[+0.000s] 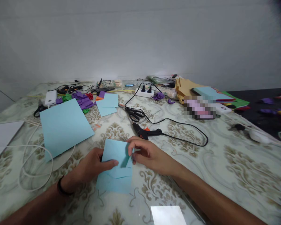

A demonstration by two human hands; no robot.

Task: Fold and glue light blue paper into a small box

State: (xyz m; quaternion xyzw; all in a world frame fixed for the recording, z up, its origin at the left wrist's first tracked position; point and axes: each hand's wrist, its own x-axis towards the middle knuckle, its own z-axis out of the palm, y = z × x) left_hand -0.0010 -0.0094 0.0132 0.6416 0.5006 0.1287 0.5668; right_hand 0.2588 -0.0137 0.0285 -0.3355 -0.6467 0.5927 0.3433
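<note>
A light blue sheet of paper (117, 148) is in both my hands, just above the table. My left hand (92, 165) grips its left edge, thumb on top. At the upper right edge, my right hand (147, 154) pinches a corner that is curled inward between thumb and fingers. Another light blue paper piece (114, 186) shows under or just below the held sheet; whether they are joined I cannot tell. A black glue gun (145, 131) with an orange trigger lies just beyond my right hand. To the left rests a large light blue sheet (65, 129).
Smaller blue papers (107, 104), purple folded pieces (81, 100), scissors (134, 114) and a white power strip (144, 92) sit farther back. A white cable (37, 145) loops at left. White paper (167, 215) lies in front. Brown envelopes (187, 86) are stacked at back right.
</note>
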